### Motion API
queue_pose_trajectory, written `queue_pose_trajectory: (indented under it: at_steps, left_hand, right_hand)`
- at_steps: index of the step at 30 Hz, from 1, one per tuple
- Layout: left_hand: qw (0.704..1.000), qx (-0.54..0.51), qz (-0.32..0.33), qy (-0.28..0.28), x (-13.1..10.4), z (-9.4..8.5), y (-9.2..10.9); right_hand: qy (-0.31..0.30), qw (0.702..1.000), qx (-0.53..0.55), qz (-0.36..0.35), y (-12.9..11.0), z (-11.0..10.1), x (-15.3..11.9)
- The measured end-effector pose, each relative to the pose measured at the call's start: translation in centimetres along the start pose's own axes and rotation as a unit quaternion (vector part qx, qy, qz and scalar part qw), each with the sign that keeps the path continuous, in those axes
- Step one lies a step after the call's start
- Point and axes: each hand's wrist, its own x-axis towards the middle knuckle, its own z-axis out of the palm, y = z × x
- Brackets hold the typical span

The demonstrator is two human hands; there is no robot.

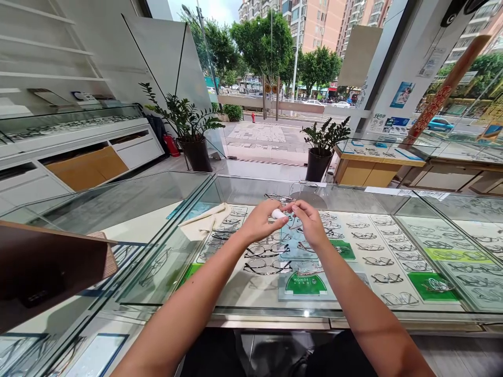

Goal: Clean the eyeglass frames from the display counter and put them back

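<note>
I get a bright feed, lit by daylight from twelve o'clock, where the sky (223, 9) is washed pale. Reflections veil the glass surface (255, 301), and a small glint (306, 313) sits toward six o'clock. At nine o'clock a brown box (43, 272) lies in deep shadow. Wide-angle stretching tilts the white pillar (418, 63) at one o'clock. Around the fingers (304, 208), fine detail is too small to read.
</note>
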Motion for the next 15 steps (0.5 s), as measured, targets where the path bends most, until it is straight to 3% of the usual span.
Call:
queue_pose_trajectory:
  at_steps: [8, 15]
  left_hand:
    - [0.987, -0.092, -0.059, 0.117, 0.0, -0.6, -0.7]
    - [0.985, -0.074, -0.104, 0.118, 0.2, -0.8, -2.3]
  right_hand:
    - [-0.12, 0.99, -0.067, -0.002, -0.1, 0.6, -0.6]
    - [-0.088, 0.995, -0.045, 0.012, 0.4, 0.5, -0.6]
